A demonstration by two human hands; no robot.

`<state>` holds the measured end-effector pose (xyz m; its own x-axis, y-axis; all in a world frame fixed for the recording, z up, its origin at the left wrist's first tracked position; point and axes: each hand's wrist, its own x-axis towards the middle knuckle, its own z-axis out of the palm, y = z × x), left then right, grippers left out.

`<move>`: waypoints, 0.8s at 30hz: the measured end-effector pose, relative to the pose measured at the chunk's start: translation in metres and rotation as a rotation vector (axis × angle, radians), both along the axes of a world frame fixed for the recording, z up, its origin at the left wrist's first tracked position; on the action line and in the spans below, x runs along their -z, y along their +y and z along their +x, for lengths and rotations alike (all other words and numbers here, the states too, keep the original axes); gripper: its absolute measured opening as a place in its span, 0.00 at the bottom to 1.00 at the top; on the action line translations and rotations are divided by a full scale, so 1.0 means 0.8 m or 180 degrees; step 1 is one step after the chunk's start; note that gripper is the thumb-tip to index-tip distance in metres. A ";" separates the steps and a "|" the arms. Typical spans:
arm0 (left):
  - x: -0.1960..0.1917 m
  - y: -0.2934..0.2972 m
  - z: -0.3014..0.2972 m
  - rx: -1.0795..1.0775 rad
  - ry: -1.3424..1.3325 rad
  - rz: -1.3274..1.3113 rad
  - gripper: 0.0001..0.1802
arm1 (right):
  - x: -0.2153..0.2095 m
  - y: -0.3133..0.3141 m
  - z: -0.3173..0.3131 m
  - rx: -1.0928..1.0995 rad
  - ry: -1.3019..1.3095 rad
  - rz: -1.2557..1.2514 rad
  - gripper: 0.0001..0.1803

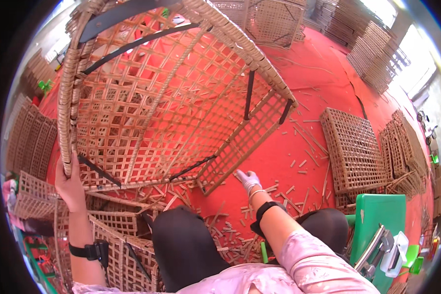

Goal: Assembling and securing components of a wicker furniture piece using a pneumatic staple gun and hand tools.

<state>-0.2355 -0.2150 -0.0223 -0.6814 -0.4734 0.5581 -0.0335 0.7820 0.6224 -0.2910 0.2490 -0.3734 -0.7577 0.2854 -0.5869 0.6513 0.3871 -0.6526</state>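
A large woven rattan basket (154,105) with an open lattice and black corner braces is held up, tilted, in front of me. My left hand (69,185) grips its thick wrapped rim at the lower left, fingers partly hidden behind it. My right hand (250,181), in a pale glove, reaches forward just right of the basket's lower corner. Its fingers point outward, apart from the basket, and I see nothing in them. Black bands circle both my forearms.
Cut cane pieces (289,191) litter the red floor covering (274,147). Woven panels (353,149) are stacked at right, beside a green stool (379,213) bearing metal tools (375,250). Another lattice basket (117,245) sits by my left leg. More stacks (372,54) stand far right.
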 end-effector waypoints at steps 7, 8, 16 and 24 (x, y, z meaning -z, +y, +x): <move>0.014 -0.019 0.015 -0.0227 0.0094 0.0156 0.18 | 0.077 -0.038 -0.033 0.0173 0.0635 -0.1351 0.51; 0.017 -0.024 0.017 -0.0329 0.0061 0.0310 0.18 | 0.073 -0.031 -0.044 0.0210 0.0632 -0.1341 0.51; 0.028 -0.053 0.022 -0.0368 0.0110 0.0643 0.20 | 0.038 -0.014 -0.061 0.0378 0.0161 -0.1201 0.31; 0.035 0.051 -0.083 0.0190 -0.0450 0.1055 0.18 | -0.016 0.124 -0.040 0.0668 0.0482 0.0600 0.27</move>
<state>-0.3019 -0.1745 -0.0506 -0.7728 -0.5700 0.2793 -0.0978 0.5417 0.8348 -0.3231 0.3483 -0.3609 -0.7456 0.5375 -0.3939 0.6306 0.3780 -0.6778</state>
